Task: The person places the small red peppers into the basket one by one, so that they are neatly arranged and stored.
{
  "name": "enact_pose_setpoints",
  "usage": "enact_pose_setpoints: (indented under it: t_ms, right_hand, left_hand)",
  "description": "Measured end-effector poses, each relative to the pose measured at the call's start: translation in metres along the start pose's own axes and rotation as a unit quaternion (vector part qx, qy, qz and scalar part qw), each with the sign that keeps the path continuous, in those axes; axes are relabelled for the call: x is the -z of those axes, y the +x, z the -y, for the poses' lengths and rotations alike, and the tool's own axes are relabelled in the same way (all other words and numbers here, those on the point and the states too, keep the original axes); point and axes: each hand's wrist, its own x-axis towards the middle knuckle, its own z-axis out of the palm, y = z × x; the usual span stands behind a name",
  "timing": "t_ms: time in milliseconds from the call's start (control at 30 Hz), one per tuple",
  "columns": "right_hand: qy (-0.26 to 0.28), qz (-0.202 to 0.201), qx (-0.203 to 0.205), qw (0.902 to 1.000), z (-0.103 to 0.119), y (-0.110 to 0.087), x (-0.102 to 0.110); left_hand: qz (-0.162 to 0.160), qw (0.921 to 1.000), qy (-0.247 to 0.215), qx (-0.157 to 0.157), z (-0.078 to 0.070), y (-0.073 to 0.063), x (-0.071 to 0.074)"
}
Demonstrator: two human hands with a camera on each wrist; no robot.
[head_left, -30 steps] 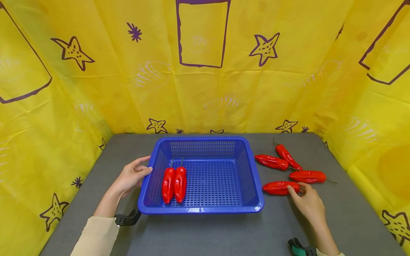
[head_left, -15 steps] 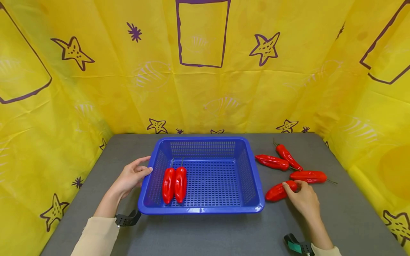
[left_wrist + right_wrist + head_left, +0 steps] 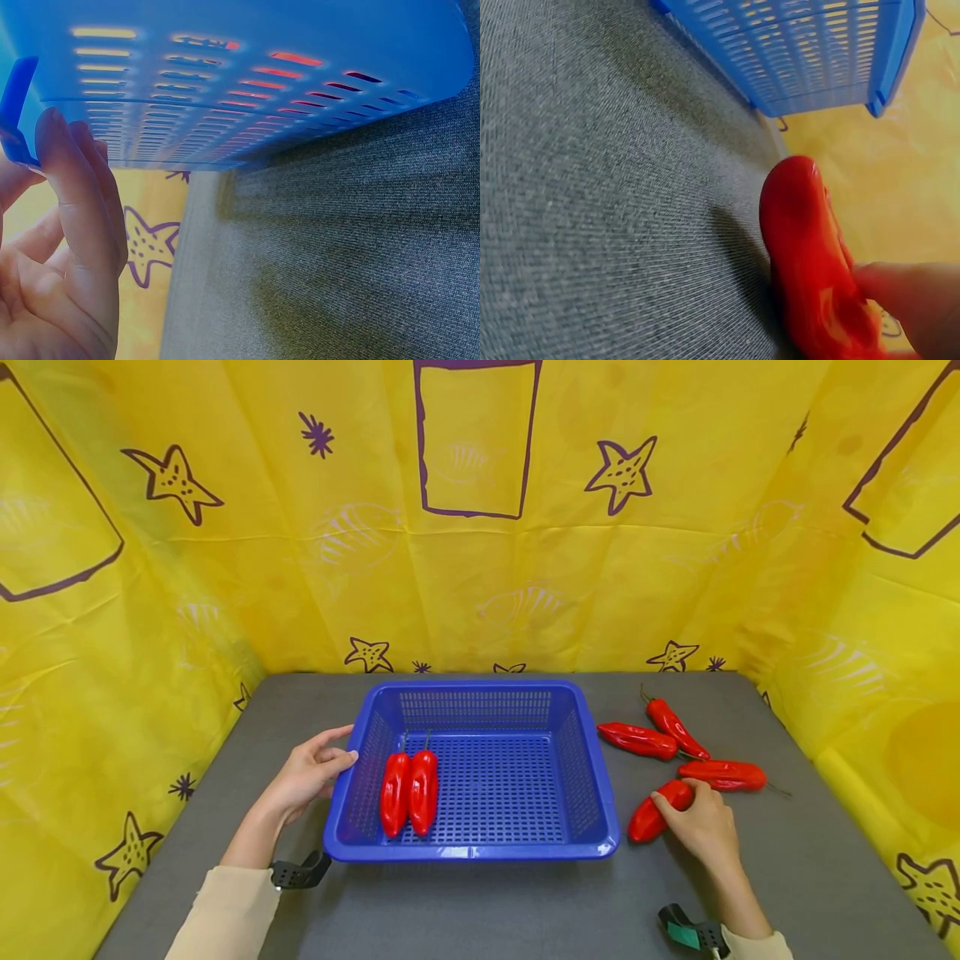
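My right hand pinches a glossy red pepper between thumb and fingers, to the right of the basket. The pepper is slanted, its blunt end toward me; in the right wrist view the same pepper appears close over the grey cloth, with a shadow beside it. At the left side of the blue plastic basket, my left hand holds the rim, thumb on top. The left wrist view shows its fingers against the outer slotted wall. Inside the basket, two red peppers lie side by side at the left.
Right of the basket lie three more red peppers: one slanted at the back, another near the rim, and a third just beyond my right hand. Grey cloth covers the table. Yellow patterned fabric encloses the back and sides.
My right hand has turned the held pepper from lying crosswise to slanting toward me, shifting slightly left. The left hand and basket have stayed in place.
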Motion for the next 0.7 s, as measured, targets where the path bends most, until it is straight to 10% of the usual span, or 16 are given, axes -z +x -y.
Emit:
enact_pose_setpoints:
  t_ms: [300,700]
  right_hand:
    - [0.013,0.061,0.009,0.998,0.0022,0.0004,0.0028]
    - [0.026,0.049,0.051,0.9972,0.0051,-0.0015,0.0027]
  left_hand:
    - [0.004,1.0,-0.003,-0.002,-0.001,-0.001,0.0001]
    - [0.004,1.0,-0.005,0.0,-0.0007,-0.0009,-0.0002]
